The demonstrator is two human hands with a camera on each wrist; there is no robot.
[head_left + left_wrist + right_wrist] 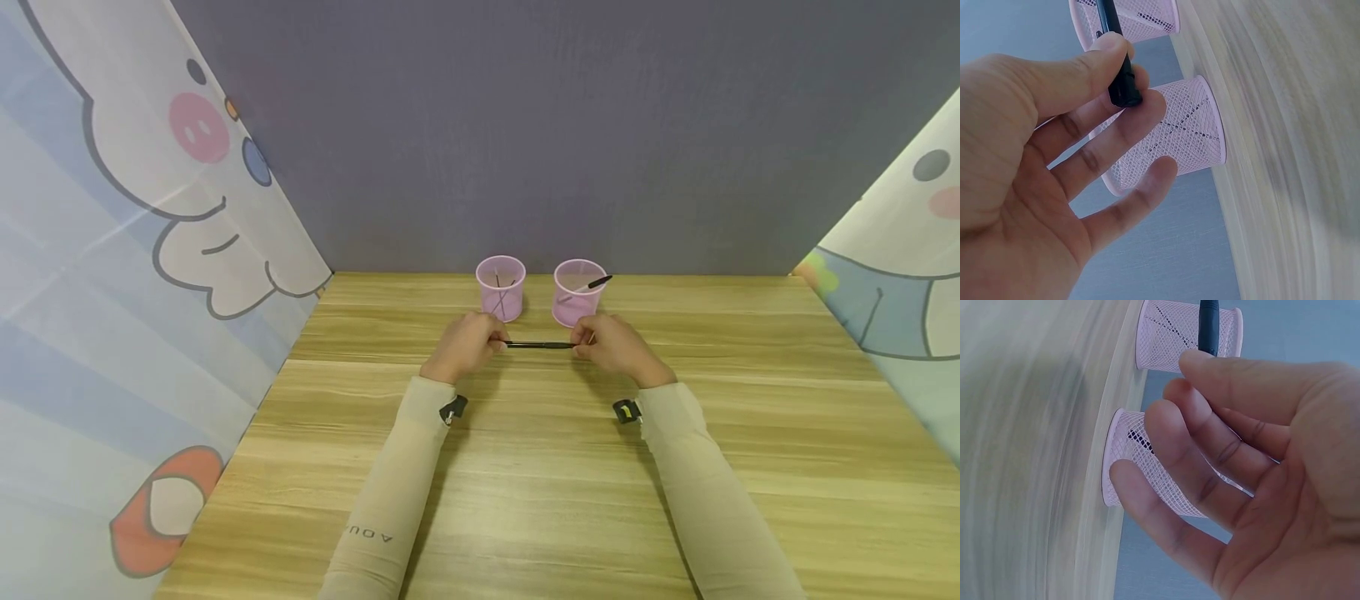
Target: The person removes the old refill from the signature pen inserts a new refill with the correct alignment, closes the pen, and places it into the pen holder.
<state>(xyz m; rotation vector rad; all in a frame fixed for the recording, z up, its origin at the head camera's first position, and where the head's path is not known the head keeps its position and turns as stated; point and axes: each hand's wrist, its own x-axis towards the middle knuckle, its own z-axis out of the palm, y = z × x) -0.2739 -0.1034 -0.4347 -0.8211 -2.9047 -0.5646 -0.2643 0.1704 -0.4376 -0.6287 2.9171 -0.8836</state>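
Between my two hands a black pen (540, 344) lies level, in front of two pink mesh cups. My left hand (469, 342) pinches its left end between thumb and fingers; in the left wrist view the pen's blunt end (1125, 94) pokes past the thumb. My right hand (611, 343) pinches the other end, where the dark barrel (1209, 328) runs into thumb and forefinger and its tip is hidden. Behind the left hand, the left cup (501, 292) holds thin dark sticks or pens. The right cup (577, 296) has a pen with a black end (600, 282) leaning over its rim.
Both cups stand near the back edge of the wooden table (540, 467), close to a grey wall (540, 133). Cartoon-printed curtains (112, 333) hang at the left and right sides. A small black device (453, 409) sits at each wrist.
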